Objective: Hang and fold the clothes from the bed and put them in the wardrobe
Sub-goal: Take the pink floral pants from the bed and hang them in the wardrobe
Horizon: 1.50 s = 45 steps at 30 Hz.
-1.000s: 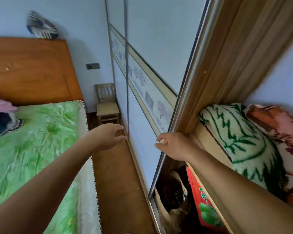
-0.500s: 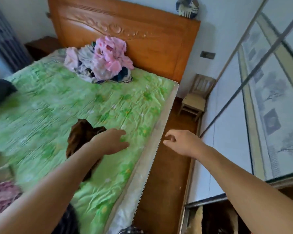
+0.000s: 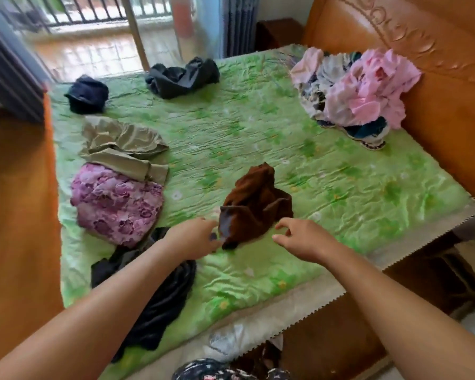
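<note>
Brown garment [image 3: 254,205] crumpled on green-sheeted bed [image 3: 258,127], near its front edge. Left hand [image 3: 195,238] at garment's lower-left corner, fingertips against the cloth; blur, cannot tell if pinching. Right hand [image 3: 305,237] just right of garment, fingers loosely curled and apart, holding nothing, not clearly touching. Black garment [image 3: 154,294] left-front of the brown one, partly under the left forearm. Purple floral garment [image 3: 115,204] to its left, khaki garment [image 3: 124,146] behind that. Dark grey garment [image 3: 181,78] and navy garment [image 3: 87,94] far behind-left. Pink-and-white clothes pile [image 3: 354,91] behind-right, against wooden headboard [image 3: 436,86].
</note>
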Each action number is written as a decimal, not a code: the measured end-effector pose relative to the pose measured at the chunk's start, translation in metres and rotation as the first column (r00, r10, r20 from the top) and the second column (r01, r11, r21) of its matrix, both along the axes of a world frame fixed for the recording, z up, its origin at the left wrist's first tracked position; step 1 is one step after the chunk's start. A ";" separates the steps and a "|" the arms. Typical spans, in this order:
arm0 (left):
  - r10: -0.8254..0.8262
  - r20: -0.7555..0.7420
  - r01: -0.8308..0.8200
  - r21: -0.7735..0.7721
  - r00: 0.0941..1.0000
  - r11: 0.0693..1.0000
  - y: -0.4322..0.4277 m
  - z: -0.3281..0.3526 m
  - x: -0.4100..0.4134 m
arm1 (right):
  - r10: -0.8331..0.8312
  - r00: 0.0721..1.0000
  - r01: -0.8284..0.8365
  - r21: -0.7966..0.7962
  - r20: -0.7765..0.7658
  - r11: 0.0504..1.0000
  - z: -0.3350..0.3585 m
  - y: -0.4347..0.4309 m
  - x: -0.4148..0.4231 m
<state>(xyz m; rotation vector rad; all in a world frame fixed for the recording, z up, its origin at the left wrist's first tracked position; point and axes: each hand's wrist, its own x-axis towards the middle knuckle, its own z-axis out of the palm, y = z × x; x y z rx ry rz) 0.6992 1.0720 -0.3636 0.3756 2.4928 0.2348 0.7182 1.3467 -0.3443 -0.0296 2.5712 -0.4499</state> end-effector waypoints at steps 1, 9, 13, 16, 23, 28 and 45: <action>0.061 0.010 -0.061 -0.011 0.998 0.998 -0.016 -0.003 0.006 | 0.058 0.998 -0.058 -0.017 0.003 0.998 -0.005 -0.016 -0.011; 0.527 -0.005 -0.523 -0.127 0.850 0.843 -0.092 0.009 0.085 | 0.530 0.848 -0.527 -0.103 0.001 0.844 -0.023 -0.125 -0.059; 0.659 -0.004 -0.650 -0.173 0.752 0.740 -0.107 0.015 0.126 | 0.659 0.751 -0.659 -0.098 -0.036 0.746 -0.022 -0.173 -0.068; 0.725 -0.014 -0.715 -0.175 0.689 0.676 -0.116 0.016 0.147 | 0.709 0.703 -0.711 -0.097 -0.060 0.697 -0.024 -0.197 -0.063; 0.787 -0.009 -0.780 -0.135 0.617 0.611 -0.146 0.012 0.180 | 0.764 0.643 -0.764 -0.108 -0.048 0.636 -0.027 -0.248 -0.045; 0.816 -0.033 -0.811 -0.142 0.577 0.568 -0.213 0.014 0.220 | 0.799 0.595 -0.804 -0.092 -0.091 0.588 -0.018 -0.321 -0.010; 0.933 -0.152 -0.945 -0.087 0.325 0.315 -0.475 0.054 0.427 | 0.902 0.371 -0.929 -0.075 -0.220 0.364 0.025 -0.626 0.165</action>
